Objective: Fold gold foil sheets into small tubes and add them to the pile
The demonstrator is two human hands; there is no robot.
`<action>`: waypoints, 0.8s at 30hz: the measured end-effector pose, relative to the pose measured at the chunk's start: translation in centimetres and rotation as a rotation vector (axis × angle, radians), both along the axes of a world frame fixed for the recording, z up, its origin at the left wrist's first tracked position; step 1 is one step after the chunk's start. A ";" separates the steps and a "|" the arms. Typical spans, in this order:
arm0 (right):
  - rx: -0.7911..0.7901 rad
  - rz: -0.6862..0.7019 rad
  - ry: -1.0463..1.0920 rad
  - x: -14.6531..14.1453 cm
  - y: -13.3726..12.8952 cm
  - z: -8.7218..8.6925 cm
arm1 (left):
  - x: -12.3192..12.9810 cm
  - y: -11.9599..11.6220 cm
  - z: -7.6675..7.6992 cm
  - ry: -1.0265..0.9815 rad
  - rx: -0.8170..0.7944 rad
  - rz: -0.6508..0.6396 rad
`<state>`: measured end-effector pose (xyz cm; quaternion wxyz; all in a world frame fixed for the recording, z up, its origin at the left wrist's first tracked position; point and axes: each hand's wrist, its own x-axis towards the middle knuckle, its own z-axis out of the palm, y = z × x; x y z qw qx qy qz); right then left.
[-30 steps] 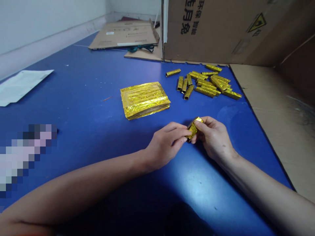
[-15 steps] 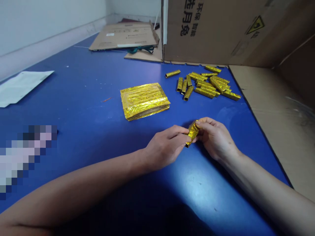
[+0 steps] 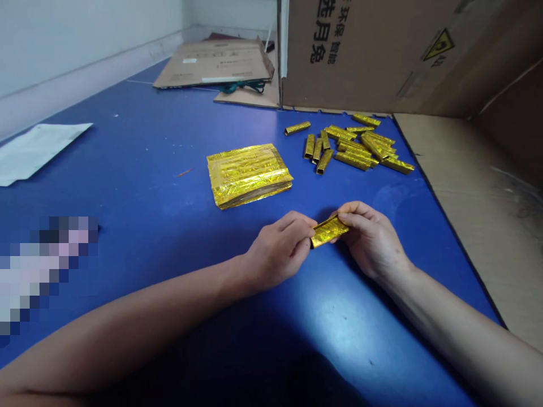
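Observation:
Between my two hands is a piece of gold foil paper, partly folded into a narrow strip with a raised edge along its top. My left hand pinches its left end between thumb and fingers. At the other end, my right hand grips it, thumb on top and fingers beneath. Beyond my hands a stack of flat gold foil sheets lies on the blue surface. Several folded gold foil tubes lie loosely piled at the back right, some showing hollow square ends.
A large cardboard box stands behind the tubes, with a cardboard flap along the right. Flattened cardboard with a dark green ribbon lies at the back. A pale packet and a blurred-out object are at left.
The gold foil paper has turned from steeply slanted to nearly level, its broad side now showing. My left hand has shifted slightly left and closed on its end.

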<state>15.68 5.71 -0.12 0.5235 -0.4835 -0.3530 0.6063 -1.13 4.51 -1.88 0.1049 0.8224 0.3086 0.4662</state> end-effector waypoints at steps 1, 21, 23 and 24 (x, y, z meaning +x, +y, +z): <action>0.011 0.023 -0.002 0.1 0.0 -0.2 | 0.0 0.1 0.0 -0.012 -0.005 -0.003; 0.724 0.233 -0.706 0.3 -1.6 -0.8 | 0.2 -0.3 0.5 -0.121 -0.310 0.009; 0.714 0.236 -0.701 0.3 -1.6 -1.0 | 0.3 -0.3 0.5 -0.115 -0.312 0.018; 0.709 0.233 -0.698 0.3 -1.6 -1.0 | 0.3 -0.4 0.4 -0.119 -0.319 0.017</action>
